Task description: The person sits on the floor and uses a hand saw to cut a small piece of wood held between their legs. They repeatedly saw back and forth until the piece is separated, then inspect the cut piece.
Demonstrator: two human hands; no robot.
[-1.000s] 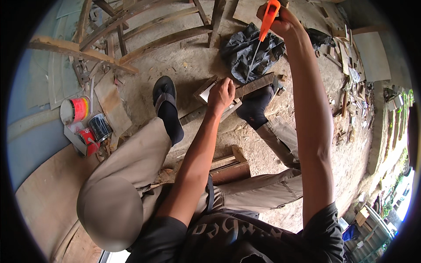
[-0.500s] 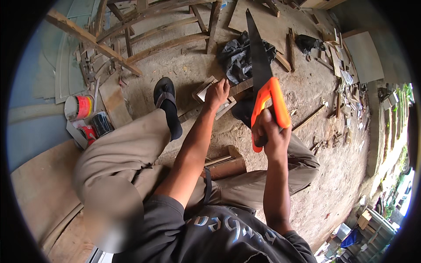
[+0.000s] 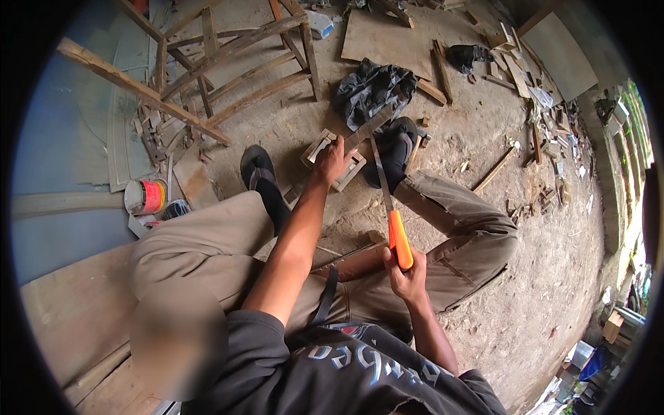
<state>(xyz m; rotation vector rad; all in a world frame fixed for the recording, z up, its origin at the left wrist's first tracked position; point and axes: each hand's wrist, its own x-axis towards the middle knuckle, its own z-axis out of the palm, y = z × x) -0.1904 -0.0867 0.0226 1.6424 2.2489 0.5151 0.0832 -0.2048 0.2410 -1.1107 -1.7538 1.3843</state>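
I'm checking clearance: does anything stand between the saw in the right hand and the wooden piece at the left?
Nothing visible does: in this view, the saw blade meets the wooden piece right of the left hand.

blk short-slv tee [image 3: 266, 346] | pale lettering [image 3: 375, 365] | khaki trousers [image 3: 200, 235] | dk strap [image 3: 326, 296] | dk socks [image 3: 395, 160] | dk sandals [image 3: 253, 163]

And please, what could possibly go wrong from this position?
The saw in the right hand looks close to the right foot, so a slip might cut it. The left hand is on the wooden strip, also near the saw; a jumping blade could reach it. The strip extends beyond the wooden frame, so it may wobble.
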